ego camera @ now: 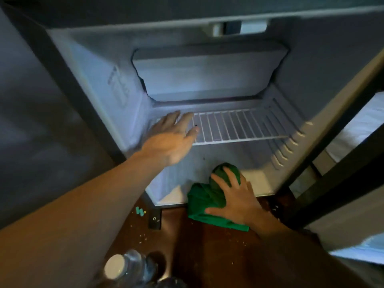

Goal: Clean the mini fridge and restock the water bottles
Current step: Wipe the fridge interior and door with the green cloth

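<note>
Bottle (pixel 122 269) of clear plastic, white-capped, nearest of all, under the left forearm and well back from both hands, on the brown wooden floor (pixel 207 246). Pale crumbs (pixel 143 238) scattered over that floor between the two arms. Further on, left of the right hand and below the left wrist, some small teal bits (pixel 139 211) and a short black foot (pixel 154 220) at the front corner of the mini fridge (pixel 99 84). Then the right hand (pixel 234 201), open, fingers spread wide and thumb out to the left, pressed palm-down on a green cloth (pixel 204 197). Cloth bunched up under the fingertips on the fridge's bottom, its flatter end spilling over the front lip onto the floor beneath the palm. Above and to the left of that, the left hand (pixel 172 140), open too, fingers straight and close together, nothing in its grasp, laid on or just over the left end of a white wire shelf (pixel 239 128); contact hard to tell through the blur. Shelf stretching away to the right of the left hand's fingers, across to ribbed slots in the fridge's right wall. Beyond the left fingertips, a closed freezer box (pixel 207 77) against the back. Farthest up, past both hands, a pale control unit (pixel 232 28) at the fridge's ceiling. Dark panel (pixel 31 121) off to the left of the left arm.
</note>
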The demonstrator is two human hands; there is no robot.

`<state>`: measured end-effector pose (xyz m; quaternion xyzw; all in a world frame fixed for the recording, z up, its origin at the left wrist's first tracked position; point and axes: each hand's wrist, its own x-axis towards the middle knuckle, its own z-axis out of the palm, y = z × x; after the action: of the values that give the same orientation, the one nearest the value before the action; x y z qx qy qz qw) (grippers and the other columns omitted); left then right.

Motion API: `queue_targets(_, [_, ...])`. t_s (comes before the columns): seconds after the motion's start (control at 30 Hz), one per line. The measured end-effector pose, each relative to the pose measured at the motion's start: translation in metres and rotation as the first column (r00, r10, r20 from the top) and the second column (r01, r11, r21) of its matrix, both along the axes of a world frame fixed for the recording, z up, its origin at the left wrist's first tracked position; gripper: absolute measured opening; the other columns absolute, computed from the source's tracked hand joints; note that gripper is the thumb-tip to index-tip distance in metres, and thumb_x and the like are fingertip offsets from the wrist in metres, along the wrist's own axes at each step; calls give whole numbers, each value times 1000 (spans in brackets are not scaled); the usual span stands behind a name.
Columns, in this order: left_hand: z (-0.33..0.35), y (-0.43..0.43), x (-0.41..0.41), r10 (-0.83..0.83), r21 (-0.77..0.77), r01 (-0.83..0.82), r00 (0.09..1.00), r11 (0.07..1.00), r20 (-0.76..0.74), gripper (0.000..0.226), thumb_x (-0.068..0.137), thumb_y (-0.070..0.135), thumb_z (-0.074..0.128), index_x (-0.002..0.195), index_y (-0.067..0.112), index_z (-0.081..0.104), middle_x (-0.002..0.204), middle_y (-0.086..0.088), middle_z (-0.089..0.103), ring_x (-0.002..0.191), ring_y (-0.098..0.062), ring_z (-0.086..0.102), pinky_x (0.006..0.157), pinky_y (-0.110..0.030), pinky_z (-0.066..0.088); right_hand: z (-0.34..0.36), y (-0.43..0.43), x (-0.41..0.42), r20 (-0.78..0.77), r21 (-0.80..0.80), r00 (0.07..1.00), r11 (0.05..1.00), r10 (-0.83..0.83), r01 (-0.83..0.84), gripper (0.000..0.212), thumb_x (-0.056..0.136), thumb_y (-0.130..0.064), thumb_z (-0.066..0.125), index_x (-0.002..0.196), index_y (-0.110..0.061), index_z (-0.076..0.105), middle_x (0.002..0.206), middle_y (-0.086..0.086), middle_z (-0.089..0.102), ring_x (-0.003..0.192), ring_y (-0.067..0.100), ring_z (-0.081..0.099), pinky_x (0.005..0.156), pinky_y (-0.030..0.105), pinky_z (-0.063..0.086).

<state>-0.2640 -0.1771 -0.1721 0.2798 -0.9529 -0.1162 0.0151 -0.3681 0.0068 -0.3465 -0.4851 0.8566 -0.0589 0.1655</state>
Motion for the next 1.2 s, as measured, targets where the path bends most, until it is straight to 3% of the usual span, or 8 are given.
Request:
queue_targets(0.1, [-22, -14, -16, 29, -133, -23, 999, 991, 37, 57, 98, 56, 18, 151, 36, 14, 162, 3, 7, 149, -18, 5, 119, -43, 8, -16, 5, 17, -190, -23, 974, 992, 119, -126, 114, 53, -93, 37, 145, -48, -13, 160, 3, -10, 142, 47, -10, 110, 68, 7])
queue_targets(0.23, [-27, -22, -20, -28, -292, 45, 998, 955, 64, 68, 91, 63, 10, 151, 33, 12, 161, 0, 15, 148, -20, 13, 117, -48, 13, -23, 4, 13, -318, -56, 926, 971, 203, -233, 104, 53, -62, 77, 142, -41, 29, 152, 12, 23, 127, 55, 37, 95, 67, 40])
queue_targets(0.4, [-21, -21, -21, -44, -359, 76, 994, 930, 95, 71, 87, 61, 10, 151, 30, 14, 153, -3, 31, 138, -24, 30, 109, -49, 25, -20, 12, 10, -410, -250, 840, 842, 355, -478, 67, 58, -32, 75, 119, -39, 49, 138, 10, 39, 110, 45, 57, 82, 52, 56])
queue_targets(0.57, [-18, -28, -22, -74, -310, 102, 992, 945, 101, 73, 85, 64, 11, 150, 32, 12, 151, -2, 32, 138, -23, 29, 106, -49, 27, 40, -19, -23, -296, -522, 946, 852, -133, -43, 76, 56, -22, 85, 124, -29, 51, 128, 23, 50, 97, 50, 58, 70, 52, 54])
queue_targets(0.73, [-22, -29, -23, -76, -272, 95, 994, 958, 78, 67, 91, 61, 19, 151, 33, 10, 152, -2, 29, 141, -23, 24, 111, -53, 19, 7, -57, -66, -161, -269, 921, 913, -356, 306, 66, 78, -62, 57, 138, -38, 40, 145, 11, 38, 121, 41, 46, 86, 45, 51])
queue_targets(0.83, [-24, -27, -25, -79, -272, 90, 996, 958, 51, 66, 91, 58, 19, 151, 32, 8, 152, -4, 28, 141, -23, 23, 111, -55, 16, -19, -76, -54, -155, -258, 898, 894, -413, 366, 81, 67, -90, 28, 136, -48, 30, 146, 8, 32, 126, 39, 42, 89, 41, 49])
queue_targets(1.03, [-23, -28, -24, -81, -261, 90, 996, 961, 47, 66, 91, 57, 18, 152, 32, 6, 154, -3, 26, 142, -23, 21, 113, -55, 12, -9, -192, 15, -59, -271, 982, 950, -177, 155, 53, 86, -62, 44, 131, -36, 48, 139, 0, 48, 128, 31, 44, 97, 50, 37])
queue_targets(1.2, [-20, -25, -23, -112, -214, 120, 993, 970, 48, 65, 93, 58, 19, 152, 33, 5, 155, -3, 23, 143, -23, 18, 114, -54, 10, 16, -119, 38, -204, -137, 964, 971, 168, -198, 48, 85, -56, 48, 129, -37, 45, 139, 2, 44, 118, 33, 50, 93, 44, 46])
